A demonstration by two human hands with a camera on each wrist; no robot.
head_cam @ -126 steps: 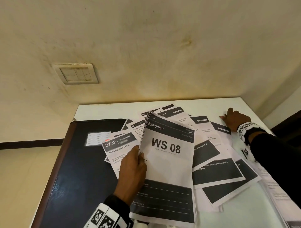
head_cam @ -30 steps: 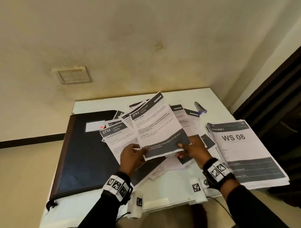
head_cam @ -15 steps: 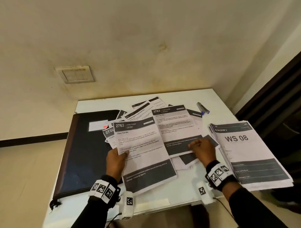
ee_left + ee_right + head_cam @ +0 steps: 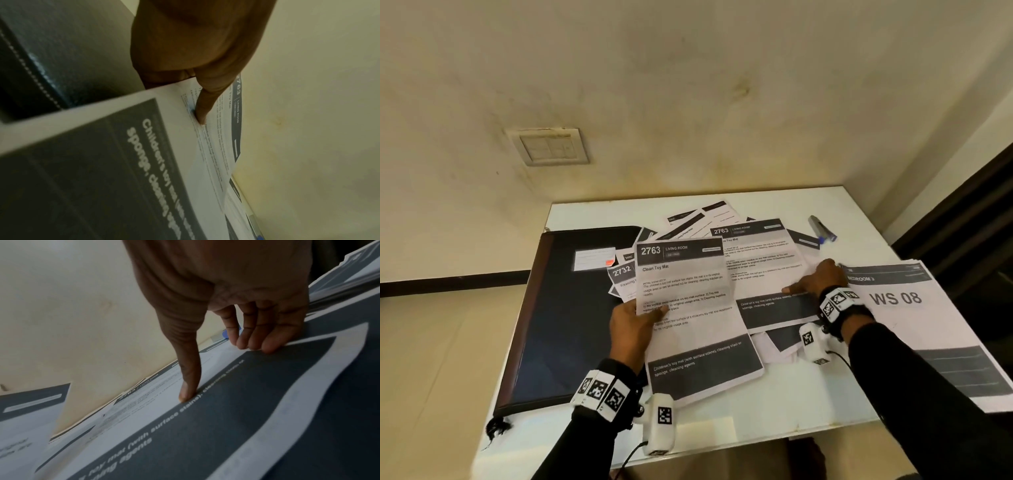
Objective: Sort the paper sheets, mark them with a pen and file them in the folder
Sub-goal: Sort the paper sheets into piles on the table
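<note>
- Paper sheets (image 4: pixel 736 240) lie fanned across a white table (image 4: pixel 756 404) pushed into a corner of stained cream wall (image 4: pixel 688 85).
- Left hand (image 4: pixel 631 329) grasps a sheet headed "2763 Living Room" (image 4: pixel 688 308) by its left edge, thumb (image 4: pixel 202 105) on top; the other fingers are hidden beneath it.
- Right hand (image 4: pixel 816 281) presses a second 2763 sheet (image 4: pixel 760 267) flat, fingers (image 4: pixel 255 337) straight, thumb on the edge of its dark band.
- Just right of that hand sits a stack topped "WS 08" (image 4: pixel 914 308).
- Beyond its fingertips, near the wall, lies what looks like a blue-capped pen (image 4: pixel 822 229).
- Left of the left hand, a dark closed folder (image 4: pixel 558 308) rests under the spread.
- Switch plate (image 4: pixel 549 146) sits on the wall above the folder.
</note>
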